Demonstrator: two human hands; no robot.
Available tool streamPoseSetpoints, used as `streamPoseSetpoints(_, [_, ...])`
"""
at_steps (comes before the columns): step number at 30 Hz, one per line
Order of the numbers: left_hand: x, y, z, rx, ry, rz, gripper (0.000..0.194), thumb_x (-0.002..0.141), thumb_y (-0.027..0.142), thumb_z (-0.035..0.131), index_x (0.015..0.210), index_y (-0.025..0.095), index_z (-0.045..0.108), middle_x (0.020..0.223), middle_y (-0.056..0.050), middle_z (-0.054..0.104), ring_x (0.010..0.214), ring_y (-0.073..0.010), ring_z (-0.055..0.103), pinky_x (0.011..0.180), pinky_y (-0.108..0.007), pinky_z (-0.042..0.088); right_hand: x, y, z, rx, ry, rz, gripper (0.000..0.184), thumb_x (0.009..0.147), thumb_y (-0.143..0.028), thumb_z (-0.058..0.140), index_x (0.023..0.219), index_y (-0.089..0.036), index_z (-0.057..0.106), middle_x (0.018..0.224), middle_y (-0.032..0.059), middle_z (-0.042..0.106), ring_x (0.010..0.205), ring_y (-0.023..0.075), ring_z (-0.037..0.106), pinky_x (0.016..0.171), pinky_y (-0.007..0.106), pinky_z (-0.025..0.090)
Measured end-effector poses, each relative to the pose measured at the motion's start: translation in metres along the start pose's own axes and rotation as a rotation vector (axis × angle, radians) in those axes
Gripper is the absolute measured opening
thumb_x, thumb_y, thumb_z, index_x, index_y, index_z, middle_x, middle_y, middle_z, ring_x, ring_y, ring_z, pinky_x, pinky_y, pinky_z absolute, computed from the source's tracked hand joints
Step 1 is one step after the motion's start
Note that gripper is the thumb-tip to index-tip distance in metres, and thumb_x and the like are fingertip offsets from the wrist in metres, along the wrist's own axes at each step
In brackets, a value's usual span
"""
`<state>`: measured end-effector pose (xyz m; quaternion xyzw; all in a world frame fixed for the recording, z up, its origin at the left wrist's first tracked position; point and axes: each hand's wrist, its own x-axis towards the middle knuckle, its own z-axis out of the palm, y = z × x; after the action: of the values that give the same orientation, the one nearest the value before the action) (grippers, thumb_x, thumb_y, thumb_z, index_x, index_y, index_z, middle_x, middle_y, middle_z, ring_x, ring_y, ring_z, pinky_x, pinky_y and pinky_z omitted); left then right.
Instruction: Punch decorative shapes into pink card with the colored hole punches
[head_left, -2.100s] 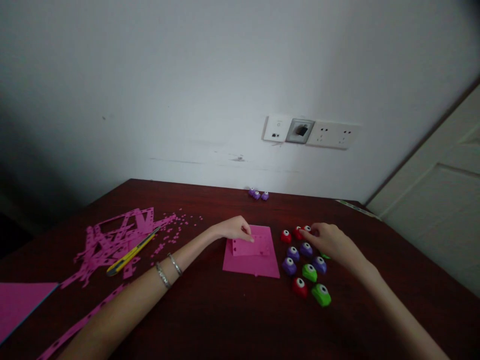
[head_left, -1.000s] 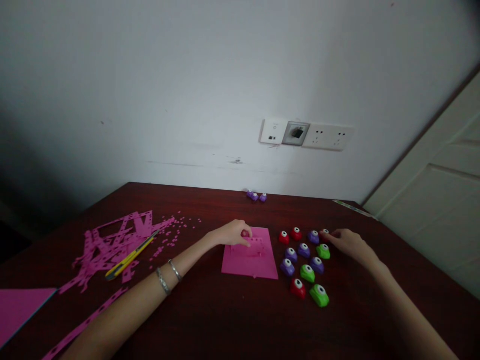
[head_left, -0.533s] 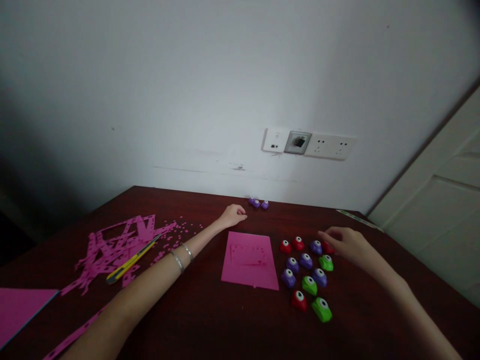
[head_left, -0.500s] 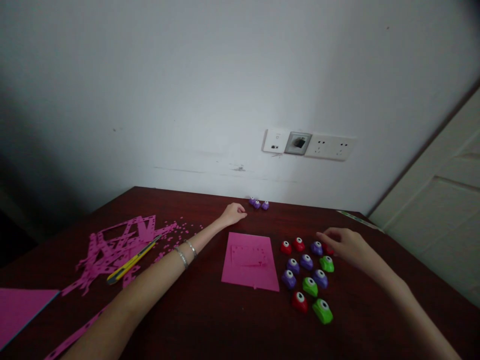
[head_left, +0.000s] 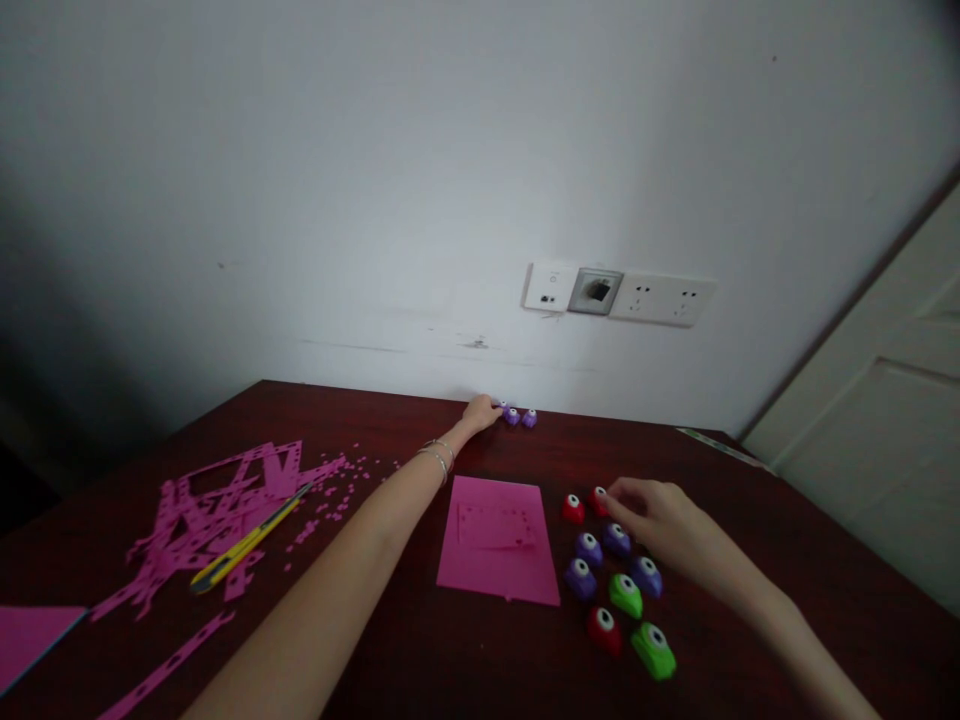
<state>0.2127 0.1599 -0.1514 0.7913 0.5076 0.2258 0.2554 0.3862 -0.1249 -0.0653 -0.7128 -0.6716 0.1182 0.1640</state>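
Note:
My left hand (head_left: 481, 411) reaches to the back of the table, its fingers closed at the leftmost small purple craft punch (head_left: 503, 405). Two more purple craft punches (head_left: 521, 417) stand just to its right. My right hand (head_left: 649, 510) is over the group of punches on the right, with thumb and finger pinched at a red craft punch (head_left: 598, 502). Part of the group is hidden under this hand. Another red punch (head_left: 573, 509) is beside it; several purple (head_left: 589, 549) and green punches (head_left: 625, 595) stand nearer me. Between my arms lies a pink paper sheet (head_left: 472, 575) with a smaller punched piece on it.
Pink punched paper strips (head_left: 180, 525) and small cut-out bits (head_left: 330, 505) lie on the left. A yellow utility knife (head_left: 247, 542) rests on the strips. Pink sheets (head_left: 34, 640) lie at the left edge. A flat ruler-like strip (head_left: 724, 448) is at the back right, below the wall sockets (head_left: 660, 299).
My left hand has moved back and right to the purple punches by the wall. My right hand has shifted left across the group to the red punch.

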Motion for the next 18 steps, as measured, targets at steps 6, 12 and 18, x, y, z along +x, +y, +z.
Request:
streamPoseSetpoints(6, [0.0062, 0.0028, 0.0049, 0.086, 0.018, 0.000, 0.023, 0.075, 0.032, 0.059, 0.077, 0.011, 0.069, 0.072, -0.009, 0.066, 0.070, -0.0182, 0.059, 0.062, -0.026, 0.040, 0.0001, -0.0005, 0.0015, 0.022, 0.012, 0.002, 0.034, 0.082, -0.046, 0.044, 0.068, -0.021, 0.063, 0.062, 0.0041, 0.064, 0.058, 0.0178, 0.058, 0.051, 0.025, 0.038])
streamPoseSetpoints(12, [0.0083, 0.0048, 0.0089, 0.113, 0.032, -0.044, 0.024, 0.071, 0.033, 0.062, 0.080, 0.012, 0.068, 0.072, -0.009, 0.066, 0.071, -0.0182, 0.060, 0.061, -0.025, 0.039, 0.0010, 0.0002, 0.0016, -0.007, 0.002, -0.006, 0.034, 0.083, -0.045, 0.042, 0.070, -0.021, 0.063, 0.064, 0.0039, 0.064, 0.059, 0.0178, 0.058, 0.053, 0.025, 0.038])
streamPoseSetpoints(18, [0.0052, 0.0049, 0.0077, 0.102, 0.061, -0.043, 0.020, 0.071, 0.030, 0.061, 0.076, 0.012, 0.068, 0.069, -0.007, 0.065, 0.068, -0.0176, 0.059, 0.059, -0.024, 0.038, -0.0001, -0.0033, -0.0002, -0.033, -0.009, 0.010, 0.033, 0.083, -0.044, 0.041, 0.073, -0.022, 0.063, 0.066, 0.0038, 0.064, 0.061, 0.0176, 0.058, 0.054, 0.025, 0.036])
